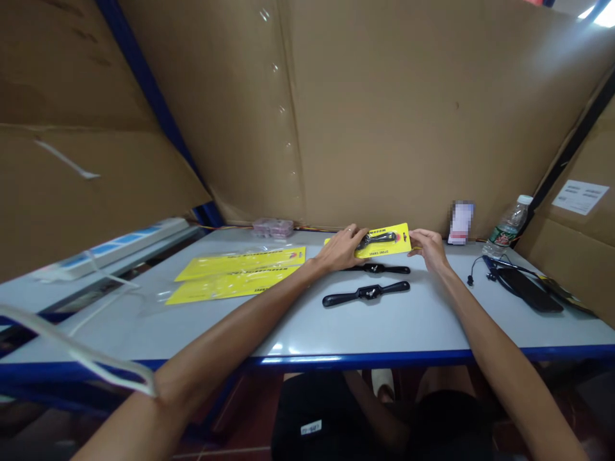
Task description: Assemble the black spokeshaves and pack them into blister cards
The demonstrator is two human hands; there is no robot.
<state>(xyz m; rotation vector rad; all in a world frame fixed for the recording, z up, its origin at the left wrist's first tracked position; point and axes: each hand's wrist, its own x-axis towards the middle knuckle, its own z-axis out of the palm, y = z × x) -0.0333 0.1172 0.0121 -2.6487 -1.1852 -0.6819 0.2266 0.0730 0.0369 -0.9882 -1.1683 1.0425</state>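
Observation:
My left hand (342, 248) lies over the left part of a yellow card pack (400, 246), fingers closed on it. A black spokeshave (382, 237) rests on that card under clear plastic, partly hidden by the hand. At the card's right end, my right hand (429, 246) pinches the edge near the hang hole. Just below the pack, one loose black spokeshave (375, 268) lies on the table, its left end hidden by my left hand. Nearer to me sits another spokeshave (368, 294). Two yellow cards with clear plastic covers (235, 282) overlap left of my left forearm.
On the blue-edged table (298, 333), a clear plastic box (273, 227) stands at the back. A phone (460, 223) leans on the cardboard wall (375, 115). Right are a water bottle (508, 229) and a black case (528, 289) with cables. A power strip (120, 246) lies left.

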